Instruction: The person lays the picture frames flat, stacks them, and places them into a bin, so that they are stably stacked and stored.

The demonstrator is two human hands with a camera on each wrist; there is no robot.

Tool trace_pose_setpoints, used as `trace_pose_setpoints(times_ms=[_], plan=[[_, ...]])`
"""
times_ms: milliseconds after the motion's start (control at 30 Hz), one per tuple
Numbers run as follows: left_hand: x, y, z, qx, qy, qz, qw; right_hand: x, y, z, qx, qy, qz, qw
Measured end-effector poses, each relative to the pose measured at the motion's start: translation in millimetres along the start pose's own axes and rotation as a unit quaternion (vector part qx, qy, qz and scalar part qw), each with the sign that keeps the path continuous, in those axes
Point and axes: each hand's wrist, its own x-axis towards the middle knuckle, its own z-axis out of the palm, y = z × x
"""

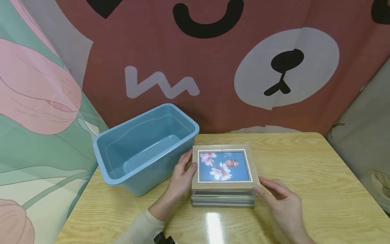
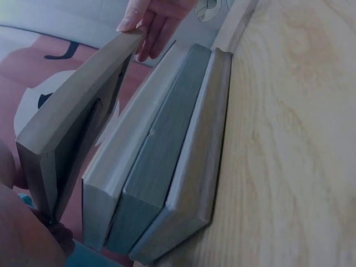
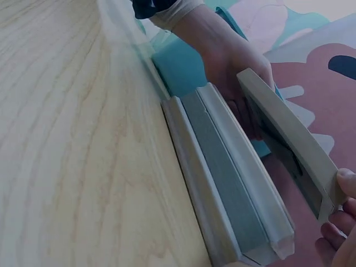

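A picture frame [image 1: 224, 186] with a light wooden border and a photo of pink blossoms on blue is held level, photo up. My left hand [image 1: 182, 178] grips its left edge. At the right front corner my right hand [image 1: 284, 205] pinches it between thumb and fingers. Beneath lies a stack of three frames [image 1: 223, 200] on the table. Both wrist views show a gap between the raised frame [image 3: 300, 136] and the stack [image 2: 153, 150]. The middle frame of the stack looks grey-green, the other two paler. Their pictures are hidden.
A blue plastic bin [image 1: 158, 174] stands at an angle on the table, left of the stack and close to my left hand. Nothing shows inside it. The wood-grain table [image 1: 320, 176] reaches back to a cartoon-bear curtain [image 1: 213, 67].
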Motion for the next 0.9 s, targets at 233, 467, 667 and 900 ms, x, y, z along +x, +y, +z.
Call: trace_pose_setpoints(times_ms=[233,467,667,900], plan=[[-1.4,-5.2,1.3,0.007,-0.007,-0.020,0.9998,-6.2,5,6,0.024,0.015,0.041,0.9987],[-3.7,-8.1,2.8,0.006,-0.009,-0.024,0.9996,-8.4,11,6,0.029,0.011,0.031,0.9990],[-6.9,-11.6,4.8,0.019,-0.010,-0.040,0.9990,-10.1,14,4,0.004,0.001,0.021,0.9998],[-10.8,-16.0,5.9,0.042,-0.019,-0.039,0.9982,-12.1,17,4,-0.023,-0.017,0.037,0.9989]])
